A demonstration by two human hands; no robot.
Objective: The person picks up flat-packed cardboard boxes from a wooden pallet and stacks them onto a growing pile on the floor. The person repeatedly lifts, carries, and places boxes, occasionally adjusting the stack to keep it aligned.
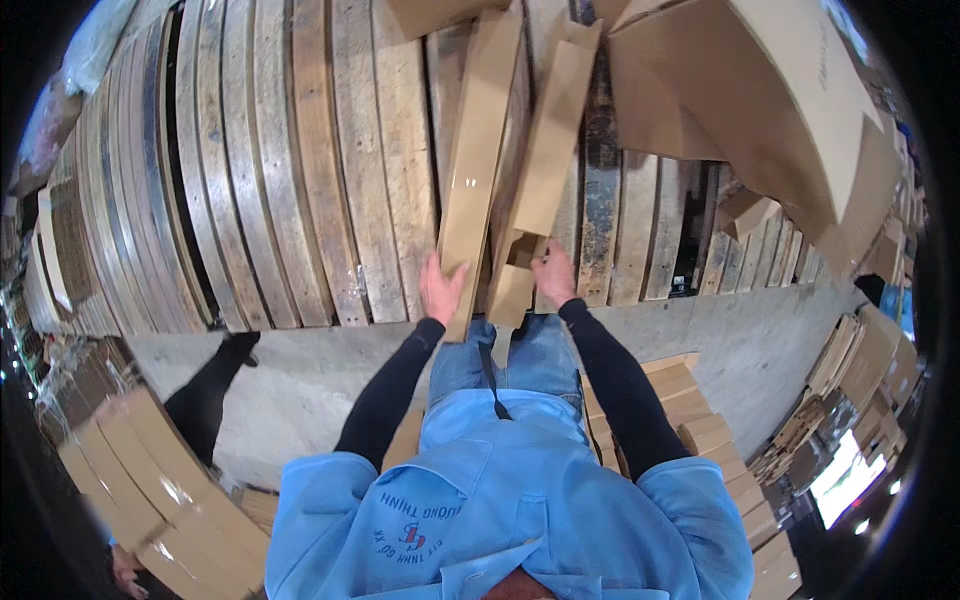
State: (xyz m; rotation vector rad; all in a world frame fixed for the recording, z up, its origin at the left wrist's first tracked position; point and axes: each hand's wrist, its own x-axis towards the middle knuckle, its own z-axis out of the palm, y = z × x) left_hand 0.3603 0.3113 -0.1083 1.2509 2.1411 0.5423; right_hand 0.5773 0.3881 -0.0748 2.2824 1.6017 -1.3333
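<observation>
Gripping with both hands, we hold two long flat cardboard pieces over the wooden pallet [300, 200]. Our left hand [441, 287] lies flat, fingers spread, on the lower end of the left cardboard strip [478, 160]; our right hand [553, 275] pinches the folded end of the right cardboard strip [548, 150]. To do this well, we judge it best to keep both strips parallel, press evenly, and align the near ends before letting go.
</observation>
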